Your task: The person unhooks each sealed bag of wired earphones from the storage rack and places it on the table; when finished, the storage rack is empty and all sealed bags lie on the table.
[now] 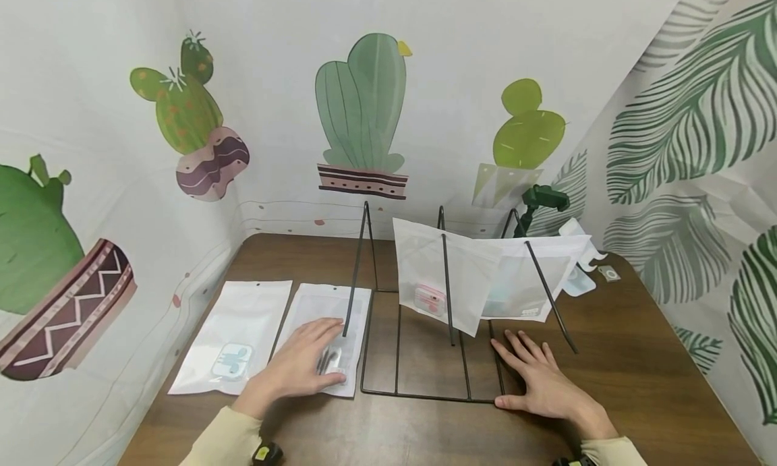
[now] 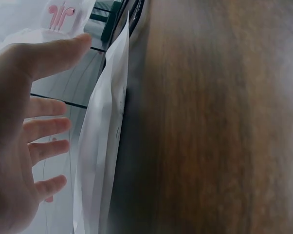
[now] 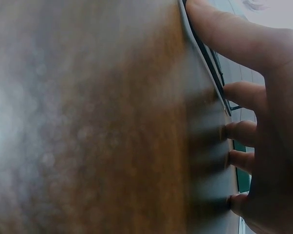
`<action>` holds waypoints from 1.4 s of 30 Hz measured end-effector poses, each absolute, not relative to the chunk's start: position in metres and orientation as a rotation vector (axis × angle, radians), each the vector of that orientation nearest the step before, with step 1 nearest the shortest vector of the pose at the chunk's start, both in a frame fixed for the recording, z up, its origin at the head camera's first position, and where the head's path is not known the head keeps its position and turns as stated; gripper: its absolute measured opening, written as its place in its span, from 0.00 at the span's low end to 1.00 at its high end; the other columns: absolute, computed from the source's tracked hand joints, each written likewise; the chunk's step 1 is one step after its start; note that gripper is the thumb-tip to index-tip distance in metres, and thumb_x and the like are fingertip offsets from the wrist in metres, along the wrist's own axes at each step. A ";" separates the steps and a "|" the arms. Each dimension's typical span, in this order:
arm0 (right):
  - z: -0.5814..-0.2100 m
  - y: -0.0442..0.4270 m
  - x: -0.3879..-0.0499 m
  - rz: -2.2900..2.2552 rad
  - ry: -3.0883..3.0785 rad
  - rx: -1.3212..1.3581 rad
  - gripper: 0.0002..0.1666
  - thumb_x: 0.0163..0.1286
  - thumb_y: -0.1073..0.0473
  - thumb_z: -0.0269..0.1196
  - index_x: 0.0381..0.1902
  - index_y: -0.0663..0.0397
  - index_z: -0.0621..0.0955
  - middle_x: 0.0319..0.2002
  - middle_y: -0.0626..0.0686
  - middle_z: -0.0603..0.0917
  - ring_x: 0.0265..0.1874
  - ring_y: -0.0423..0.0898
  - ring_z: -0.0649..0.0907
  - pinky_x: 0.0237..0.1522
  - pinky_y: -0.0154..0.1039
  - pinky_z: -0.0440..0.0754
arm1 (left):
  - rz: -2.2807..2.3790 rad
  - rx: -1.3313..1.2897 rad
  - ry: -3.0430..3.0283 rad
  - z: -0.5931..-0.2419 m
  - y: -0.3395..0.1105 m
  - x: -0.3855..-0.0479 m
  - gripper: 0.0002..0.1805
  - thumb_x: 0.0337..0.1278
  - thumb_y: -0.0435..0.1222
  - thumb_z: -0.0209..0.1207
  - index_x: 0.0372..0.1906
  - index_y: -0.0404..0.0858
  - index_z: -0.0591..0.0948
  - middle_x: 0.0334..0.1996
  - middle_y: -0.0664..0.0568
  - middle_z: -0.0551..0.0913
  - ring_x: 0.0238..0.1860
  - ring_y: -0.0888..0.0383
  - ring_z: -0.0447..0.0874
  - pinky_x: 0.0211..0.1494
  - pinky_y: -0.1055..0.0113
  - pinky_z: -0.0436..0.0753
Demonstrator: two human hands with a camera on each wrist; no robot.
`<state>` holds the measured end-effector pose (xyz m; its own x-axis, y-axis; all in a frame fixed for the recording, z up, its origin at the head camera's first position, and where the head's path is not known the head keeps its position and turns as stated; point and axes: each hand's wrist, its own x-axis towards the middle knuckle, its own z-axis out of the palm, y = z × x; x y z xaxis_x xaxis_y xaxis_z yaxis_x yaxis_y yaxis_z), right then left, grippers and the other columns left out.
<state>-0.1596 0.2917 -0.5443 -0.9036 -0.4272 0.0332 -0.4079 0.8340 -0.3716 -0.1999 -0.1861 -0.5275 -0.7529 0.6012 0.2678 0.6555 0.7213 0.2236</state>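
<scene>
My left hand spreads over a white pouch lying flat on the table, its thumb held apart from the fingers. Part of a small clear item shows beside that hand. Beside it lies another white pouch with pale blue earphones. A black wire display rack stands in the middle; a pouch with pink earphones and another white pouch hang on its prongs. With fingers spread, my right hand rests on the table, thumb at the rack's front right corner.
Behind the rack at the right stands a dark green device. Pale blue and white flat pieces and a small grey tag lie near it. The rack's left prong extends toward my left hand. Printed cloth hangs around the wooden table.
</scene>
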 end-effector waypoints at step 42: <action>-0.544 0.291 -0.160 -0.588 2.956 -0.665 0.59 0.50 0.25 0.66 0.74 0.47 0.64 0.74 0.66 0.59 0.71 0.71 0.55 0.62 0.77 0.48 | -0.169 -1.031 -3.030 -0.533 -0.151 -0.202 0.54 0.44 0.71 0.58 0.75 0.46 0.60 0.77 0.47 0.54 0.77 0.43 0.49 0.76 0.41 0.48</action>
